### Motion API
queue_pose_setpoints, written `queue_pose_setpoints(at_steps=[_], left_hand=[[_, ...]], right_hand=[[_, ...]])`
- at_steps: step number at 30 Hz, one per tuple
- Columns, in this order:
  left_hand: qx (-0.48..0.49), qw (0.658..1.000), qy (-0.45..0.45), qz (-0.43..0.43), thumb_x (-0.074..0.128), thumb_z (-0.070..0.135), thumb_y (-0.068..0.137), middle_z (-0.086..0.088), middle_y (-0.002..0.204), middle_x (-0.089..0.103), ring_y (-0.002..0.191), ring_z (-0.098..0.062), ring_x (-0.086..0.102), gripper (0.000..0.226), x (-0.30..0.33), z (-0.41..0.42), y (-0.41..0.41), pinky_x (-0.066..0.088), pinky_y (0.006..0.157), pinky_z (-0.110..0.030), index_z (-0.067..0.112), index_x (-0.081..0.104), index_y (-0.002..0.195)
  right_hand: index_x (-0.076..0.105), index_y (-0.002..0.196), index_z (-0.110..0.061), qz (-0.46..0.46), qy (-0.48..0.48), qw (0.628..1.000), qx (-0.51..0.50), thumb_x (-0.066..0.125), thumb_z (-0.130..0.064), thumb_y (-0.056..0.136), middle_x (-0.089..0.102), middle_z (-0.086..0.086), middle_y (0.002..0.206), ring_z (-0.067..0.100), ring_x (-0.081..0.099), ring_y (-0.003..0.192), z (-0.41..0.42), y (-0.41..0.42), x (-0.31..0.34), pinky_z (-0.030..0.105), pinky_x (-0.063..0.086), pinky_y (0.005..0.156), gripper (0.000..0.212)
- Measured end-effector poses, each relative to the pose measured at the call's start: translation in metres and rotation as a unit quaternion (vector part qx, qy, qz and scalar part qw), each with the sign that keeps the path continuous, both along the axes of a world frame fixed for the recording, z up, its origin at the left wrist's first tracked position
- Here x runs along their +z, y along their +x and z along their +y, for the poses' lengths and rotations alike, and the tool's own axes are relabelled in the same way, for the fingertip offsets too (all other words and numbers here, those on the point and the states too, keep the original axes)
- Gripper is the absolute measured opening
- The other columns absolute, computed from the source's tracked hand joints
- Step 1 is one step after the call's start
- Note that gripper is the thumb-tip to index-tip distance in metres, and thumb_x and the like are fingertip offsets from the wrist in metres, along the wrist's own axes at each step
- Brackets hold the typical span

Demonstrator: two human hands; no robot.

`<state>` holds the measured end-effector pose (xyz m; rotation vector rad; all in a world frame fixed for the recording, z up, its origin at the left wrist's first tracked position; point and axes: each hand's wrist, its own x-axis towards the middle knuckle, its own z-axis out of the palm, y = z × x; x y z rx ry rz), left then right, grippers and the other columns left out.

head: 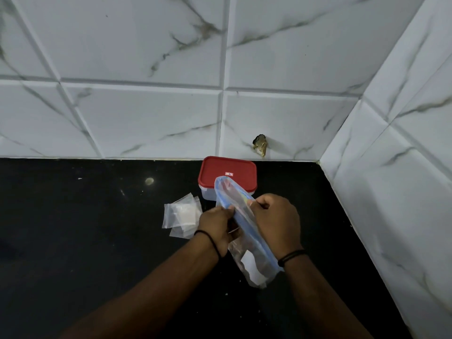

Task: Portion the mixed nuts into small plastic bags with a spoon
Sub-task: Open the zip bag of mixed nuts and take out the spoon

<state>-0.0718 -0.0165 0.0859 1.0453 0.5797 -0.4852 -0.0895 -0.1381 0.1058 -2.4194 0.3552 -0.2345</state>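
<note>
A large clear zip bag (247, 241) with a blue zip strip is held up above the black counter, its mouth toward the wall. My left hand (217, 228) pinches its left edge, and my right hand (276, 220) grips the right side of the zip strip. A white label shows low on the bag; its contents are hard to make out. Several small clear plastic bags (181, 216) lie in a loose pile on the counter, just left of my left hand. No spoon is in view.
A clear container with a red lid (227, 173) stands shut against the tiled back wall, right behind the bag. The black counter (85, 228) ends at a tiled side wall (391, 192) on the right. A broken hole (260, 144) marks the back wall.
</note>
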Motion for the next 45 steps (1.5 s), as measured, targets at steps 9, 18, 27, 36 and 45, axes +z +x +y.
queue_pose_setpoints(at_steps=[9, 18, 27, 36, 45], left_hand=[[-0.104, 0.985, -0.130, 0.048, 0.046, 0.011, 0.071, 0.002, 0.062, 0.036, 0.053, -0.010, 0.032, 0.005, 0.003, 0.049, 0.040, 0.023, 0.060, -0.019, 0.014, 0.045, 0.067], [-0.209, 0.976, 0.023, 0.054, 0.046, 0.019, 0.085, 0.001, 0.039, 0.043, 0.030, -0.013, 0.040, 0.030, 0.008, 0.070, 0.061, 0.040, 0.040, -0.015, 0.015, 0.043, 0.055], [-0.242, 0.969, -0.031, -0.025, 0.047, 0.020, 0.092, 0.005, 0.045, 0.034, 0.032, -0.006, 0.025, 0.037, -0.004, 0.050, 0.084, 0.024, 0.029, -0.016, 0.018, 0.042, 0.055], [-0.356, 0.897, 0.236, -0.116, 0.052, 0.036, 0.095, 0.003, 0.063, 0.050, 0.041, -0.004, 0.041, 0.026, 0.004, 0.025, 0.091, 0.032, 0.039, -0.017, 0.018, 0.058, 0.077], [-0.202, 0.725, 0.578, -0.314, 0.055, 0.059, 0.087, -0.003, 0.089, 0.055, 0.074, -0.014, 0.056, 0.045, 0.011, 0.041, 0.065, 0.047, 0.061, -0.028, 0.014, 0.052, 0.095]], right_hand=[[0.068, 0.091, -0.002, 0.129, 0.631, 0.756, -0.115, 0.048, -0.013, 0.100, 0.067, 0.015, 0.079, 0.024, 0.065, 0.070, -0.036, 0.007, 0.008, 0.038, 0.055, 0.072, 0.024], [0.045, 0.055, -0.013, 0.251, 0.568, 0.764, -0.175, 0.042, -0.017, 0.085, 0.043, 0.002, 0.042, 0.012, 0.043, 0.031, -0.055, 0.000, 0.001, 0.020, 0.044, 0.039, 0.031], [0.062, 0.081, -0.010, 0.338, 0.225, 0.913, -0.025, 0.044, -0.027, 0.097, 0.062, 0.006, 0.066, 0.017, 0.057, 0.060, -0.074, -0.002, -0.003, 0.027, 0.050, 0.057, 0.029], [0.064, 0.104, -0.023, 0.146, 0.011, 0.975, 0.169, 0.053, -0.036, 0.098, 0.064, -0.008, 0.093, 0.007, 0.059, 0.082, -0.036, 0.014, -0.003, 0.028, 0.049, 0.074, 0.018], [0.059, 0.080, -0.017, 0.116, -0.005, 0.990, 0.079, 0.056, -0.028, 0.095, 0.063, -0.001, 0.077, 0.015, 0.059, 0.071, -0.031, 0.024, -0.016, 0.034, 0.049, 0.067, 0.019]])
